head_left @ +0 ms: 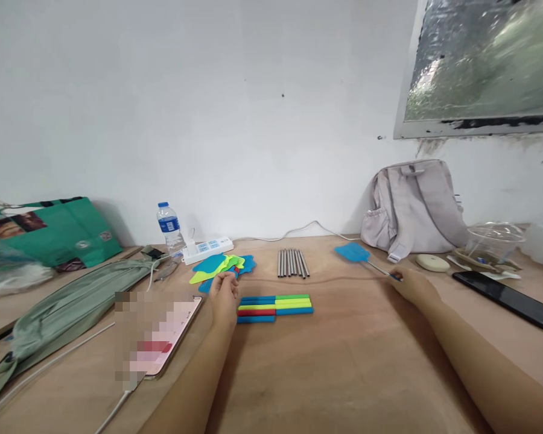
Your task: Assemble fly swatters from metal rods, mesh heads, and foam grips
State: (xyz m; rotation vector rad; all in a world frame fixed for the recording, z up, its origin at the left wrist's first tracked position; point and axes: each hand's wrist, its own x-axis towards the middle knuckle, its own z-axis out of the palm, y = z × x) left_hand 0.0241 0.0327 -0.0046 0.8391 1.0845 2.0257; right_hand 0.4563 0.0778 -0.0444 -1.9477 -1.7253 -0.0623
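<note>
My right hand [406, 286] is closed around the blue handle end of a fly swatter with a thin metal rod. Its flat blue head [352, 252] points left and away from me. My left hand [225, 294] is curled closed at the near edge of a pile of blue, yellow-green and red swatter heads [210, 265]. Whatever its fingers hold, if anything, is hidden. Right beside it, coloured handle tubes [294, 304] in blue, green, yellow and red lie in two columns. Farther back, several metal rods [292, 264] lie side by side.
Behind the pile are a white power strip [208, 248] and a water bottle [168, 224]. A phone [176, 337] lies left of my left forearm, beside a green bag strap [76, 301]. On the right are a grey backpack [416, 208], a black phone [509, 298] and a plastic cup [493, 238].
</note>
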